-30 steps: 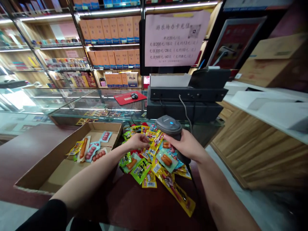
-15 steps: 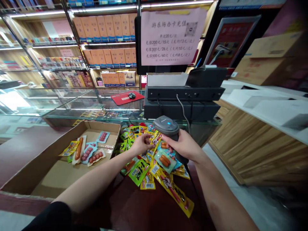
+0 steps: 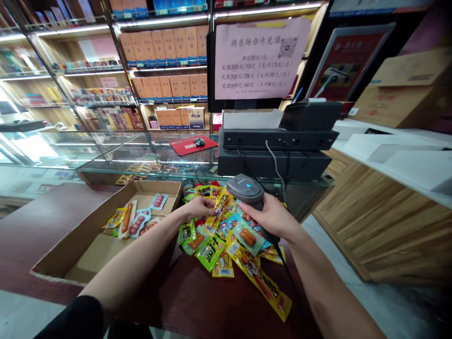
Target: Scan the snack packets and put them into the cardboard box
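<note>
My right hand (image 3: pixel 270 214) is wrapped round the handle of a grey barcode scanner (image 3: pixel 245 186) with a blue light on top. Pinched in my left hand (image 3: pixel 201 208) is a long yellow snack packet (image 3: pixel 219 211), held tilted over the pile, just left of the scanner head. Beneath both hands lies a heap of packaged snacks: green packets (image 3: pixel 211 252), a clear pack of small sausages (image 3: pixel 248 236), and a long yellow packet (image 3: pixel 259 275) reaching toward the front. The scanner's cable runs down past my right wrist.
Left of the pile stands a shallow cardboard box (image 3: pixel 84 249) with several sausage packs inside. Behind are a glass counter (image 3: pixel 148 157), a red mouse pad (image 3: pixel 185 146) and a dark cash register (image 3: pixel 275 160) with a pink sign (image 3: pixel 259 59). Cartons (image 3: pixel 399 103) sit at the right.
My left hand has drawn a little leftward, and the long yellow packet now shows lifted from the heap. My right hand still holds the scanner. The whole view has shifted slightly.
</note>
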Demonstrator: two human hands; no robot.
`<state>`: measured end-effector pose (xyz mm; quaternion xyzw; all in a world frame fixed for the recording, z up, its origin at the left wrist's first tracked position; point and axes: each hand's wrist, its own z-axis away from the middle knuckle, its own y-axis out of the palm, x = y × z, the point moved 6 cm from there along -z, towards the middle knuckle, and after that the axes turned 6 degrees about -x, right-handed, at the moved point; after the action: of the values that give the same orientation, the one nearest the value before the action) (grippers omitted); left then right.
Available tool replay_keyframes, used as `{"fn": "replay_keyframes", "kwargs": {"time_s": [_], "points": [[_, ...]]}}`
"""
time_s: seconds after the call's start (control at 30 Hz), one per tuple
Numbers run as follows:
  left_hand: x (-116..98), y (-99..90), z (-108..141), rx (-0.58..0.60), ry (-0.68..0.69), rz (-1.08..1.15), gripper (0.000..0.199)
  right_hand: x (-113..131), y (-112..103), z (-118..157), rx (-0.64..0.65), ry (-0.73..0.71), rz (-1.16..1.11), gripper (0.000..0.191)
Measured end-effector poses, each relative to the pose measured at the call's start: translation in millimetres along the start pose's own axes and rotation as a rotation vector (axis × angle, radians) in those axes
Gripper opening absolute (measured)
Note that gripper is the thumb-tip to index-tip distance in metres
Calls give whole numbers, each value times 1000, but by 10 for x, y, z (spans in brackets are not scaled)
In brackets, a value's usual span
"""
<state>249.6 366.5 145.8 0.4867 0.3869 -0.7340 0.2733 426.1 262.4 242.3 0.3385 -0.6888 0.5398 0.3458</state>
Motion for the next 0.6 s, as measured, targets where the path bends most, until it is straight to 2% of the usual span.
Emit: {"fn": "replay_keyframes", "kwargs": {"time_s": [0.2, 0.33, 0.5, 0.6], "points": [[87, -28, 3, 52, -79, 123, 23, -40, 63, -18, -7, -39, 28, 29], [22, -122, 24, -41, -100, 371, 33, -42, 84, -10, 6, -8, 74, 32], [-180, -335, 48, -131, 35, 661, 47, 56, 115, -13, -17, -89, 101, 36], [-221, -431, 55, -175, 63, 774, 42, 46, 170, -27, -13, -125, 92, 36]]}}
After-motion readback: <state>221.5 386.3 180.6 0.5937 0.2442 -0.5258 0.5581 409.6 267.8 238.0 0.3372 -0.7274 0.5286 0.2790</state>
